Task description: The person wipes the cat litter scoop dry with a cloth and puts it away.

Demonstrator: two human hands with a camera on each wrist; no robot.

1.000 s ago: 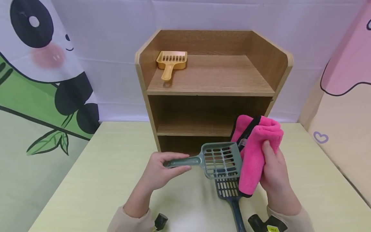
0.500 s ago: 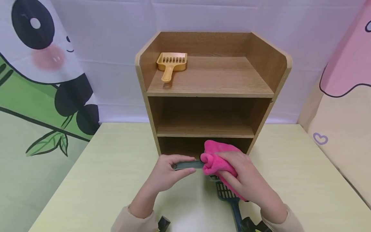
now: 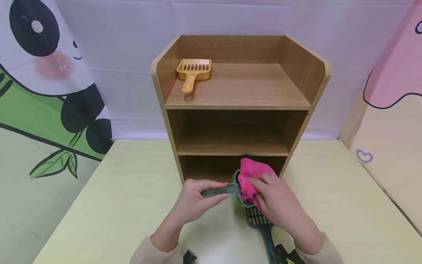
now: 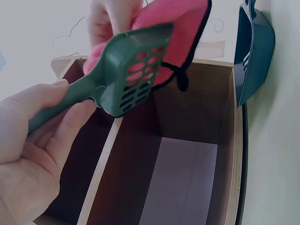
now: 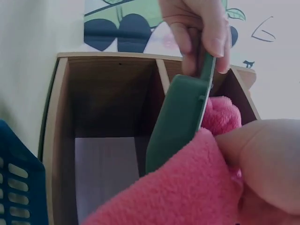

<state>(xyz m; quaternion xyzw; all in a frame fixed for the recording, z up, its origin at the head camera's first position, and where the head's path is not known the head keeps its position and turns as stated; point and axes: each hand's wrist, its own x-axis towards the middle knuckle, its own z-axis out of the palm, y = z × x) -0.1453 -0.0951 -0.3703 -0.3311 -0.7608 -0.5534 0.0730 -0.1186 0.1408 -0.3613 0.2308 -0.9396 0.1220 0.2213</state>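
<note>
My left hand grips the handle of a green litter scoop, thumb on one side and fingers on the other. A pink cloth with black edging is bunched in my right hand, which presses it into the scoop's slotted pan. In the left wrist view, pink shows through the slots and the cloth's edge hangs past the pan. The right wrist view shows the pan from the side, with the cloth against its inner face. Below them on the table lies a dark blue litter scoop, its handle towards me.
A wooden shelf unit stands at the back of the pale table. On its top shelf, at the left, rests a yellow litter scoop. The two lower shelves face me, just beyond my hands. A printed cloth backdrop hangs behind.
My right hand has brought the cloth leftwards from beside the green scoop onto its pan, and has shifted slightly right since. The left hand has moved a little right and down, still holding the handle.
</note>
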